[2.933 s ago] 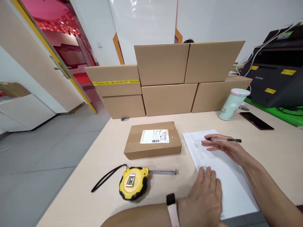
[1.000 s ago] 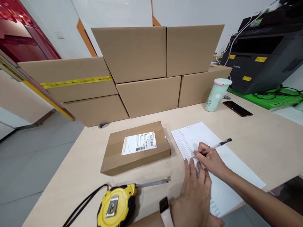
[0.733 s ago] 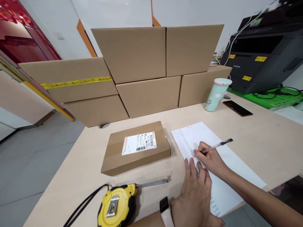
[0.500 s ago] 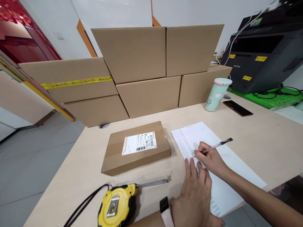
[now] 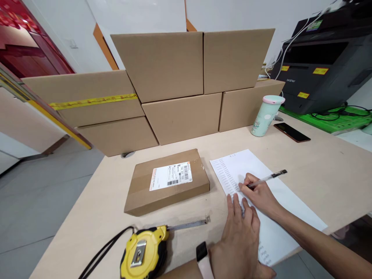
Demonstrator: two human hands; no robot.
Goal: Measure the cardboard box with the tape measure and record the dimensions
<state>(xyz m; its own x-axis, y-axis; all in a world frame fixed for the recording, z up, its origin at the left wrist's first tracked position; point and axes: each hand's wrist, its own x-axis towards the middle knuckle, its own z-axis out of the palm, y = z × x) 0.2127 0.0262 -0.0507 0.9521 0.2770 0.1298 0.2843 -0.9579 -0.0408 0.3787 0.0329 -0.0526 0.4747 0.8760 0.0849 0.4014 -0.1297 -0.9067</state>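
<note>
My right hand (image 5: 259,195) pinches a clear pen (image 5: 269,178), its tip on the printed column of a white sheet (image 5: 279,201) lying on the table. My left hand (image 5: 240,236) lies flat with fingers stretched out, pressing the sheet's lower left part just below the pen tip. A watch band sits on that wrist. A flat cardboard parcel (image 5: 145,197) with a white barcode label (image 5: 171,176) rests to the left of the sheet. In front of it lies a yellow tape measure (image 5: 143,252), a short length of blade pulled out.
Stacked cardboard boxes (image 5: 174,85) wall off the back of the table (image 5: 328,174). A mint-green cup (image 5: 266,115) and a dark phone (image 5: 291,132) stand at the right, beside a black printer (image 5: 319,66) on a green mat. Grey floor lies left.
Since 2.9 s ago the view has shifted closer, my right hand has taken the pen into a writing grip and lowered it onto the sheet. Over the last second almost nothing moved.
</note>
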